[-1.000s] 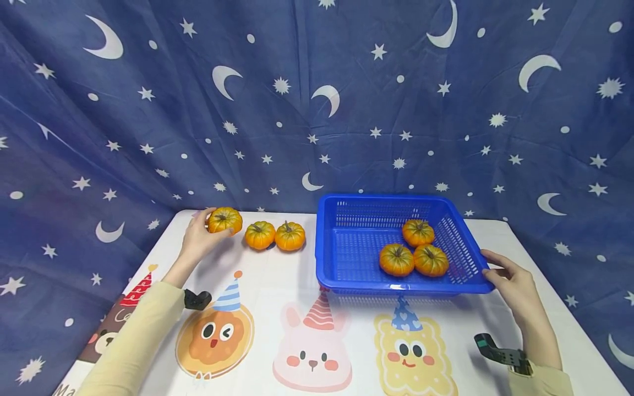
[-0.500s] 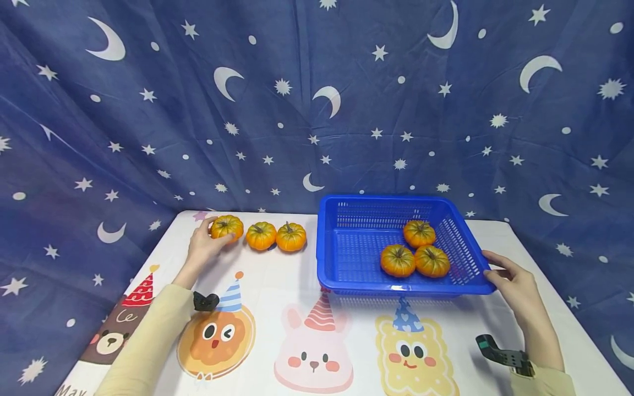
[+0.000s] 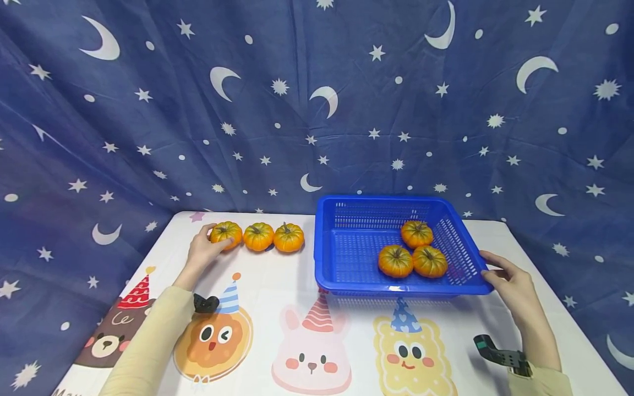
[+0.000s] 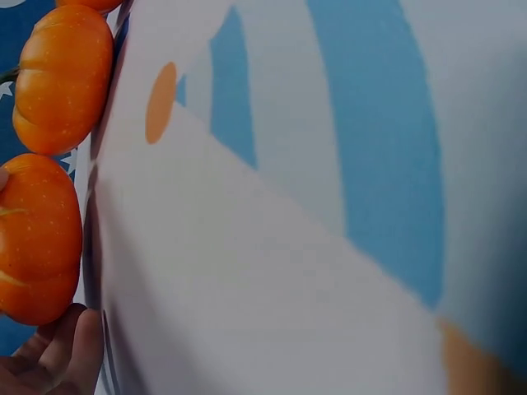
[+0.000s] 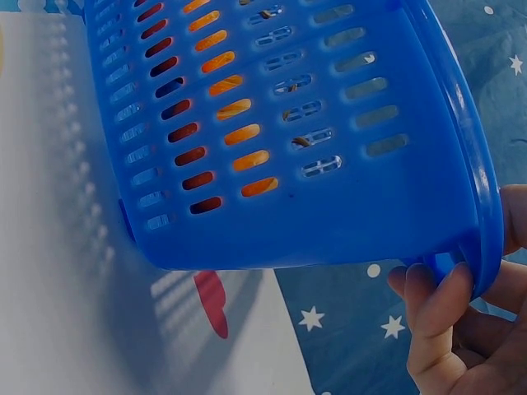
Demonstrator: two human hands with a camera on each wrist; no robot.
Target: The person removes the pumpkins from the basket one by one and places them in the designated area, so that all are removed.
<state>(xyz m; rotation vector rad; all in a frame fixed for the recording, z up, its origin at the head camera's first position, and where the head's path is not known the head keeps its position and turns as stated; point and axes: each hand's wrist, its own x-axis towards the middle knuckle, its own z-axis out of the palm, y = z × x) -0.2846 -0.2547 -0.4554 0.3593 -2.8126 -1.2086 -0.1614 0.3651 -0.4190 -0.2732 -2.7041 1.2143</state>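
Note:
At the far left of the table, my left hand (image 3: 202, 252) curls its thumb and fingers round a small orange pumpkin (image 3: 226, 235). That pumpkin ends a row with two more, a middle pumpkin (image 3: 258, 237) and a right one (image 3: 289, 238). In the left wrist view the held pumpkin (image 4: 37, 239) sits at the left edge, fingertips (image 4: 86, 337) against its side. My right hand (image 3: 512, 283) pinches the right rim of a blue plastic basket (image 3: 403, 289). Inside the basket lie three pumpkins, one of them a rear pumpkin (image 3: 416, 234). The right wrist view shows fingers (image 5: 449, 300) at the basket's rim corner.
A white tablecloth (image 3: 257, 341) with cartoon prints covers the table. Behind it hangs a blue curtain (image 3: 277, 165) with moons and stars. Black wrist mounts (image 3: 500, 355) stick out from both forearms.
My left hand has lowered its pumpkin to the table, in line beside the other two. The right hand and the basket stay where they were.

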